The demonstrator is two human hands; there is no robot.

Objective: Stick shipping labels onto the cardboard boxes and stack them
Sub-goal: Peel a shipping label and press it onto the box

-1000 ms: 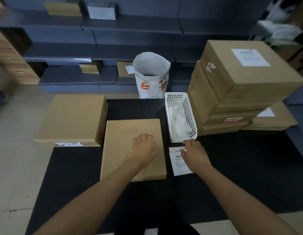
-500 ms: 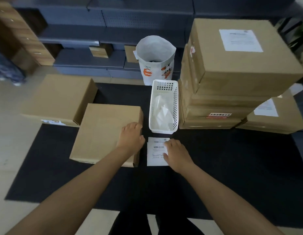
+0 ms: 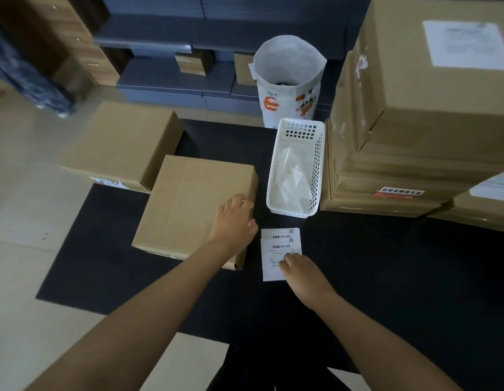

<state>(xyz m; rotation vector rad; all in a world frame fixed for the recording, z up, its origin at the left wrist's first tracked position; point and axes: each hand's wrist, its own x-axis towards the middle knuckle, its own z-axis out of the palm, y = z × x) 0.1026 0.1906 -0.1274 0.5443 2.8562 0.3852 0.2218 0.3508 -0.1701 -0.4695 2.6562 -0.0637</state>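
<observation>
A plain cardboard box [image 3: 188,204] lies on the black mat [image 3: 386,277] in front of me. My left hand [image 3: 235,221] rests flat on its near right corner. Just right of the box lie two overlapping white shipping labels [image 3: 277,244] with barcodes. My right hand [image 3: 300,270] presses its fingertips on the lower part of the labels; whether it grips one I cannot tell. A second unlabelled box [image 3: 123,142] sits behind, to the left. At the right stands a stack of labelled boxes [image 3: 414,108].
A white perforated basket [image 3: 297,167] with clear plastic pieces stands between the near box and the stack. Behind it is a white paper sack [image 3: 287,80] with printed pictures. Grey shelving [image 3: 174,71] holds small boxes at the back. A low box [image 3: 487,204] lies far right.
The camera has moved closer and tilted down. My right hand slid toward me along the labels, uncovering the barcodes. My left hand shifted toward the box's right edge.
</observation>
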